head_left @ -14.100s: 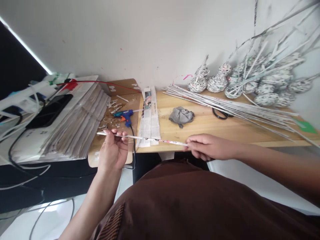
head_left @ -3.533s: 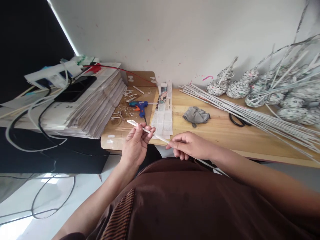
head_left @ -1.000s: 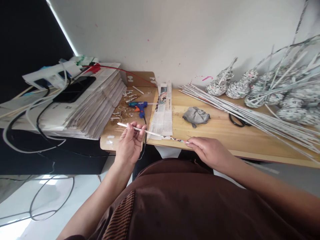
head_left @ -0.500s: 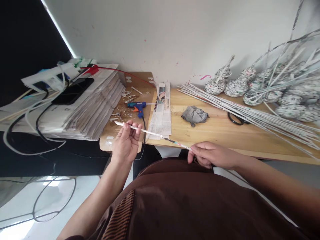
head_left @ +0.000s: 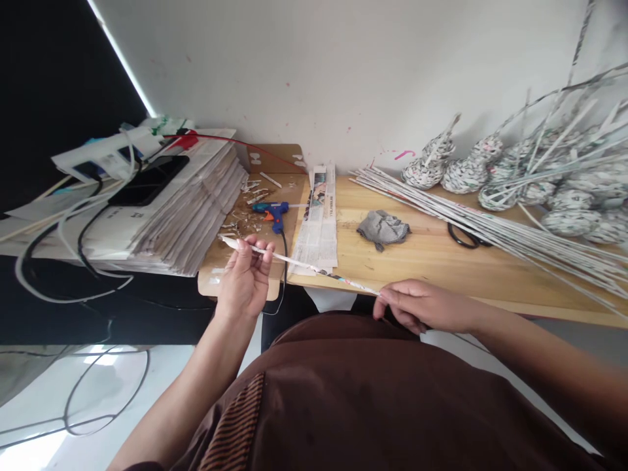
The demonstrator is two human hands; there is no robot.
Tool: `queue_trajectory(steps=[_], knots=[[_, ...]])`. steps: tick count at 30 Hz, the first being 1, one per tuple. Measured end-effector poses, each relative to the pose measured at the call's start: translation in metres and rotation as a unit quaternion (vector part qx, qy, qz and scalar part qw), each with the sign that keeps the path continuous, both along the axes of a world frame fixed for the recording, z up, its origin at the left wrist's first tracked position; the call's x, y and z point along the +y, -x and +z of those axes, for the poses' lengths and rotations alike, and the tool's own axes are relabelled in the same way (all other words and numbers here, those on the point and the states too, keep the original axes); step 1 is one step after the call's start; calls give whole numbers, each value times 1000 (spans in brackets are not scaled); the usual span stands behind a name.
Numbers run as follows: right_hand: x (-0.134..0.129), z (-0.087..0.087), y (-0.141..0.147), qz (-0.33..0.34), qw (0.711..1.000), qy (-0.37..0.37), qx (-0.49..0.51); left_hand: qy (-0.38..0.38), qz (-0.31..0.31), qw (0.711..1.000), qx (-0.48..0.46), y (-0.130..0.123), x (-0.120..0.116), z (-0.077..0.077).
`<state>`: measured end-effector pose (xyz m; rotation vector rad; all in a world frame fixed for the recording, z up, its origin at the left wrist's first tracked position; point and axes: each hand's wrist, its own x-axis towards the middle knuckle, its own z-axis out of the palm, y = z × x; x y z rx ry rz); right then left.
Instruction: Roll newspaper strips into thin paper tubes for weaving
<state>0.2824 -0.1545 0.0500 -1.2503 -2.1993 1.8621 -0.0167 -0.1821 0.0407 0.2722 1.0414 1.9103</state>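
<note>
A thin rolled newspaper stick (head_left: 299, 263) stretches slantwise between my hands, in front of the table's near edge. My left hand (head_left: 248, 278) pinches it near its wider, whitish left end, thumb against fingers. The other end sits between the thumb and fingers of my right hand (head_left: 417, 304), lower and to the right. Behind the stick lie newspaper strips (head_left: 314, 229). A blue glue gun (head_left: 275, 212) with an orange trigger rests on a brown board (head_left: 289, 196) just beyond my left hand.
A tall newspaper stack (head_left: 196, 216) bears a black phone (head_left: 150, 180) and a power strip (head_left: 103, 160) with cables. A grey cloth (head_left: 383, 227) lies mid-table. Rightward are a bundle of paper sticks (head_left: 471, 226), black-handled scissors (head_left: 464, 237) and several woven paper gourd shapes (head_left: 466, 171).
My left hand has shifted slightly left and my right hand slightly right, both still on the stick. The stick's left end now looks wider. The view has tilted a little.
</note>
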Motion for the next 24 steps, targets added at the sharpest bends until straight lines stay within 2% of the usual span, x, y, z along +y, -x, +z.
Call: queue_trajectory(steps=[3,4,7,10,13,19,24], knots=[[1,7,17,-19,998,-68,2,-9,-30,999,-8,-9,-1,-2],[2,8,25,-15,998,-58,20,-10,-45,999,-11,-12,-2,-3],[8,9,50,8,993,62,100,-18,-88,996,-9,-19,-3,-6],[15,3,69,15,970,183,158,-27,-114,993,-6,-21,-5,-7],[18,-4,79,8,956,224,189,-25,-120,992,-6,-20,-7,-7],[16,-5,79,-11,956,245,159,-30,-128,991,-13,-19,-10,-7],[15,-8,76,-24,977,168,127,-39,-134,990,9,-19,-11,-9]])
